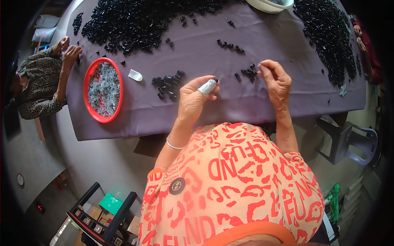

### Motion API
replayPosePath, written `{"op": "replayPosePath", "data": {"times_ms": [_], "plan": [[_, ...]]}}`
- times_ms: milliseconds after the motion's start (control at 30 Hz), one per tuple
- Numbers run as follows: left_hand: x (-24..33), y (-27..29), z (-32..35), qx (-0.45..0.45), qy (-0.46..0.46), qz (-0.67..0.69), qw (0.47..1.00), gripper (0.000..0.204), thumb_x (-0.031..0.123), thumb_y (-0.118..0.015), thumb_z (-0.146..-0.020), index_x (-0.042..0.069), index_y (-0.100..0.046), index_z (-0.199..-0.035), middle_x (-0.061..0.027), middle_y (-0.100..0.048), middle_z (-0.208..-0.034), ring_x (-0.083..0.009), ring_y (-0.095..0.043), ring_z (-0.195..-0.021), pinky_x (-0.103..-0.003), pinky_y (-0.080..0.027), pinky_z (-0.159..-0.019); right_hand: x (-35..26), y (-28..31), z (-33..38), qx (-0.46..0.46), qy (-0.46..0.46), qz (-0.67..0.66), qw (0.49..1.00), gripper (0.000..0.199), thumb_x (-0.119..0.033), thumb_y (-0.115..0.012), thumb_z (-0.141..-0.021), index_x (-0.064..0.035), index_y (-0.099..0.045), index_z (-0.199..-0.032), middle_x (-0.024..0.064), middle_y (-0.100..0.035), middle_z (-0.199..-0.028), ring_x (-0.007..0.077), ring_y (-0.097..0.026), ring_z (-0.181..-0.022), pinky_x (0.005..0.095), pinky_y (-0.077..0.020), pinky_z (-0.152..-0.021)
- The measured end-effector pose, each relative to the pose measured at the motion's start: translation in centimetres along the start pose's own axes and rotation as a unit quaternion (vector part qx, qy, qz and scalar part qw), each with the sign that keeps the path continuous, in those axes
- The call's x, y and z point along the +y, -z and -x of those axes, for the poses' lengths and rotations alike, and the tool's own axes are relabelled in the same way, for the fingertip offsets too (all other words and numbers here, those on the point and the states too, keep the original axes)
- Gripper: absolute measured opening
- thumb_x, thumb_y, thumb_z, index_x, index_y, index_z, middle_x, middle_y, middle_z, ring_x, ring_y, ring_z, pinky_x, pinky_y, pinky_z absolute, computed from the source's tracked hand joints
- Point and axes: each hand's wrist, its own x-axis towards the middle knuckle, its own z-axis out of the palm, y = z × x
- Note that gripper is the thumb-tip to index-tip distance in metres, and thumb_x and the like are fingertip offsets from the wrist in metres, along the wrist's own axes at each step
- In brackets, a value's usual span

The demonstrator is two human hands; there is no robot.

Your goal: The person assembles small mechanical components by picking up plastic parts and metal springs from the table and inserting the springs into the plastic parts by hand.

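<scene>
Pinching a small black part (216, 80) in the taped fingers of the left hand (193, 100), the person closes the right hand (276, 80) on a tiny piece. Small finished clusters (168, 84) sit nearby; huge black piles (139, 20) remain unworked, I judge.

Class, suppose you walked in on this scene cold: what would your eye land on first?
Big heaps of small black parts spread over the purple tablecloth. A red bowl of silvery bits sits at the table's left end. Centre, the left hand, one finger taped, pinches a black piece beside the right hand.
</scene>
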Motion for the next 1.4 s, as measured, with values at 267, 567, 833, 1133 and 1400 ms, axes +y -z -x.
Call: {"op": "replayPosePath", "data": {"times_ms": [267,567,833,1133,1400], "plan": [[0.1,-1.2,1.9,-0.019,-0.037,0.055,0.998,0.021,0.004,-0.061,-0.088,-0.003,-0.063,-0.108,-0.0111,-0.068,-0.096,-0.0156,-0.065,-0.083,-0.025,-0.052,-0.069,-4.9,-4.4,2.1,-0.130,0.158,0.050,0.978,0.013,0.006,-0.064,-0.079,0.0013,-0.062,-0.091,0.0080,-0.062,-0.081,0.0141,-0.059,-0.072,0.0239,-0.0475,-0.064],[-0.5,-0.9,2.9,-0.023,-0.114,0.001,0.993,0.020,0.005,-0.061,-0.089,-0.003,-0.064,-0.108,-0.0099,-0.068,-0.096,-0.0146,-0.065,-0.084,-0.025,-0.052,-0.072,-5.2,-5.6,3.5,-0.119,0.159,0.081,0.977,0.011,0.005,-0.064,-0.080,0.0004,-0.063,-0.090,0.0067,-0.062,-0.078,0.0131,-0.060,-0.067,0.0243,-0.0467,-0.058],[-1.0,-0.6,3.2,-0.014,-0.118,-0.030,0.992,0.019,0.004,-0.060,-0.089,-0.004,-0.064,-0.106,-0.0091,-0.068,-0.094,-0.0135,-0.064,-0.082,-0.025,-0.052,-0.072,-5.2,-5.7,3.9,-0.128,0.167,0.095,0.973,0.011,0.005,-0.064,-0.080,0.0006,-0.063,-0.089,0.0082,-0.062,-0.076,0.0157,-0.061,-0.066,0.0257,-0.0475,-0.059],[-1.7,-0.2,3.6,-0.017,-0.142,-0.067,0.987,0.017,0.000,-0.058,-0.088,-0.004,-0.064,-0.104,-0.0076,-0.067,-0.090,-0.0121,-0.062,-0.078,-0.024,-0.051,-0.071,-4.7,-5.8,4.9,-0.130,0.177,0.127,0.967,0.011,0.006,-0.064,-0.078,0.0007,-0.062,-0.087,0.0111,-0.063,-0.078,0.0197,-0.063,-0.067,0.0276,-0.0482,-0.059],[-2.7,0.7,3.4,-0.026,-0.068,-0.012,0.997,0.016,0.001,-0.060,-0.088,-0.002,-0.064,-0.103,-0.0075,-0.067,-0.092,-0.0124,-0.063,-0.077,-0.024,-0.052,-0.071,-4.5,-6.0,5.6,-0.138,0.098,0.072,0.983,0.011,0.005,-0.065,-0.080,0.0000,-0.061,-0.088,0.0075,-0.060,-0.077,0.0136,-0.057,-0.063,0.0246,-0.0456,-0.056]]}}
